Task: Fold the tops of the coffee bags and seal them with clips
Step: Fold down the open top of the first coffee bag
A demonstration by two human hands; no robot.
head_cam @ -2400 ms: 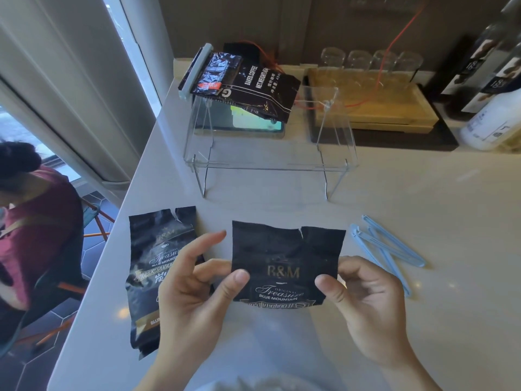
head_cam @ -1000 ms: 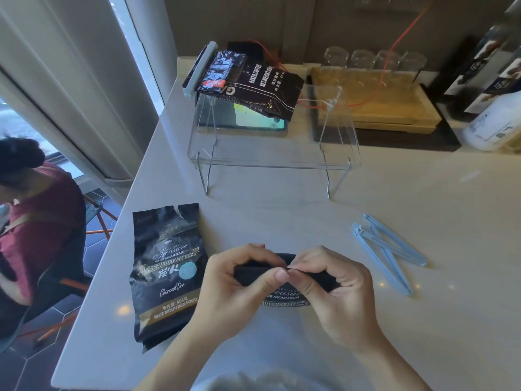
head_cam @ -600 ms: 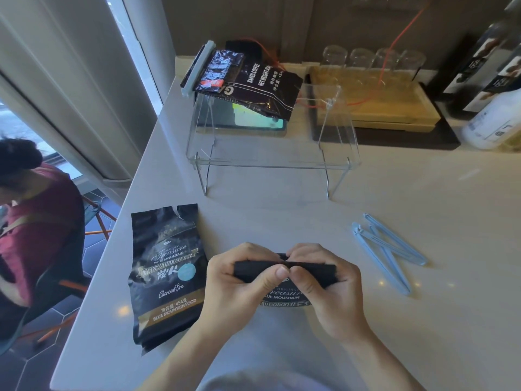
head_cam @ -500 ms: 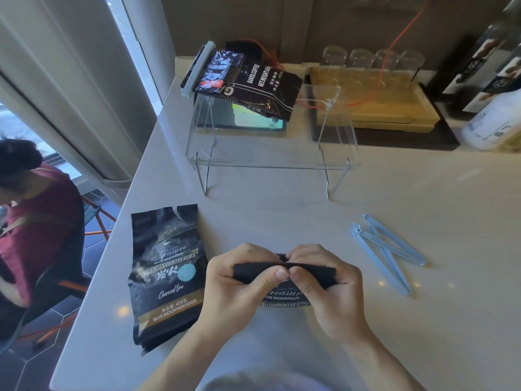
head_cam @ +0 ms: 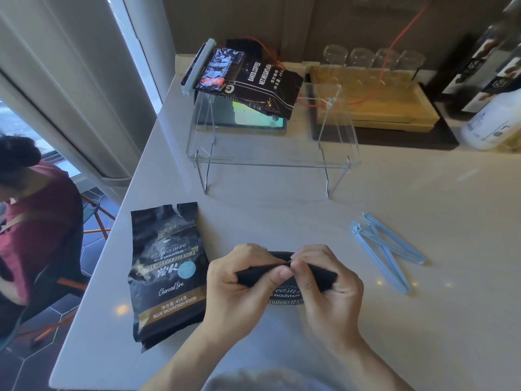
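Far left of the counter (head_cam: 423, 179) there's a second coffee bag (head_cam: 166, 272) lying flat, label up, top unfolded and no clip on it, so that one's waiting its turn.

Just right of it is the action: the left hand (head_cam: 239, 286) and right hand (head_cam: 329, 292) are both on the middle coffee bag (head_cam: 287, 290), right in front of the person. Fingers of both hands are curled over the rolled-down top edge, thumbs pinching it from the near side, thumb tips nearly touching at the center. Looks like the folding step to me: the top is turned down into a tight black band, and only a strip of the label shows below it.

Further right, well apart from the hands, the blue clips (head_cam: 386, 249) sit crossed in a little pile on the counter, untouched.

My guess for the next move: one hand has to keep the fold pinched so it doesn't spring open while the right hand lets go and reaches over for a clip.

Up back, a third bag (head_cam: 253, 80) sits on a clear acrylic stand (head_cam: 270, 162) with a pale clip along its left edge.
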